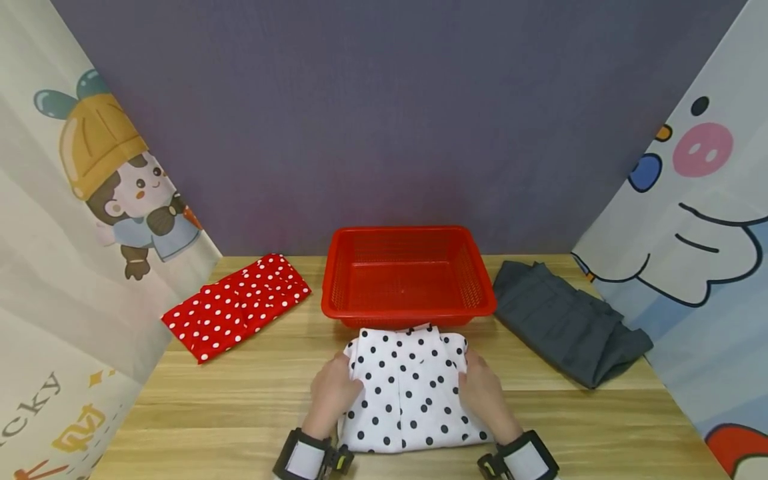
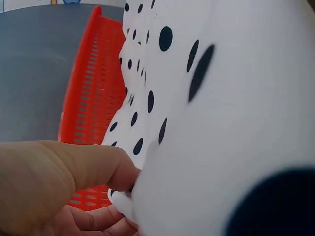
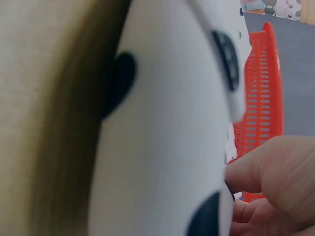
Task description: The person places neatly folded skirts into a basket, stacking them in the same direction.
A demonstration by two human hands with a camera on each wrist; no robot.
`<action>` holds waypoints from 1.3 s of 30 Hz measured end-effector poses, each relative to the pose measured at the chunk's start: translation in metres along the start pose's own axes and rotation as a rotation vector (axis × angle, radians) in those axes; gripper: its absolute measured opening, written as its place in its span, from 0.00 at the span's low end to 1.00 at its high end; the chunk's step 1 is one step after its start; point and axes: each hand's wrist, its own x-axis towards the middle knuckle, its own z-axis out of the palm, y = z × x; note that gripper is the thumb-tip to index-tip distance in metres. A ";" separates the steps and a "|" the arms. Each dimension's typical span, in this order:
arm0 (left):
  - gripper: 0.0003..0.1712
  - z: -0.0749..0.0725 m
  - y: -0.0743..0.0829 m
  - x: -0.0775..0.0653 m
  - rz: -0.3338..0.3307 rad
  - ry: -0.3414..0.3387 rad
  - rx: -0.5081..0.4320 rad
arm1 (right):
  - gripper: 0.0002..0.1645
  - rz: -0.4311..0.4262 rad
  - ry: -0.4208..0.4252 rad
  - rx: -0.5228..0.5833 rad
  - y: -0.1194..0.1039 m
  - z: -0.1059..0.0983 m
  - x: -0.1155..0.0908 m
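A folded white cloth with black dots (image 1: 414, 393) lies on the table in front of the red basket (image 1: 329, 293). My left hand (image 1: 335, 390) grips its left edge, thumb on top and fingers underneath, as the left wrist view shows with the thumb (image 2: 106, 167) pressed to the fabric. On the opposite edge my right hand (image 1: 485, 393) pinches the cloth in the same way; in the right wrist view the thumb (image 3: 251, 172) lies against it. The fingertips under the cloth are partly hidden.
A folded red cloth with white dots (image 1: 237, 307) lies to the left of the basket. To its right is a folded dark grey cloth (image 1: 564, 320). Behind the wooden table (image 1: 240, 413) stands a grey wall (image 1: 396, 120), with printed curtains (image 1: 36, 233) on both sides.
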 end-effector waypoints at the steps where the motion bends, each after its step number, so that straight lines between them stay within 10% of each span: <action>1: 0.21 -0.001 0.000 -0.002 -0.003 0.003 -0.010 | 0.26 0.002 0.011 0.011 0.000 -0.001 -0.002; 20: 0.22 -0.018 0.007 -0.032 0.050 0.146 -0.054 | 0.18 -0.112 0.228 -0.016 -0.003 -0.018 -0.035; 39: 0.23 -0.047 0.028 -0.003 0.157 0.211 -0.086 | 0.17 -0.287 0.347 0.017 -0.023 -0.045 -0.004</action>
